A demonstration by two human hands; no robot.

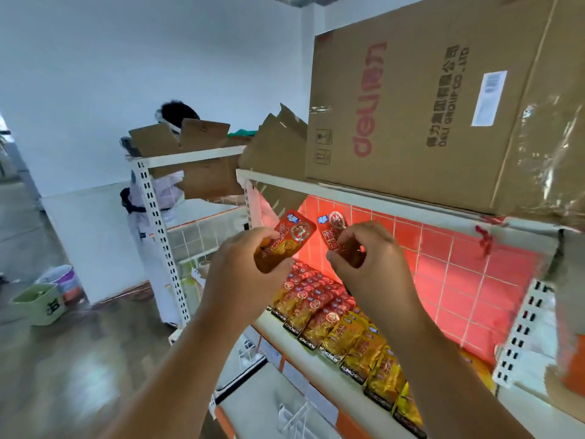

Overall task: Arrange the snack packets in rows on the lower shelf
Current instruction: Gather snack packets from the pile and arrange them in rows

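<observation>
My left hand [243, 264] grips a red and gold snack packet [286, 242] held upright in front of the shelf. My right hand [368, 255] pinches a second red snack packet [332, 228], partly hidden by its fingers. Below both hands, several red and yellow snack packets [335, 324] lie in overlapping rows on the white lower shelf [304, 359], running from the back left toward the front right. The red tiled back wall [459, 274] stands behind the rows.
A large cardboard box [443, 106] sits on the upper shelf [364, 198] just above my hands. A person in white stands behind a second shelf unit [158, 217] with open cardboard boxes at left. Buckets [47, 296] stand on the floor.
</observation>
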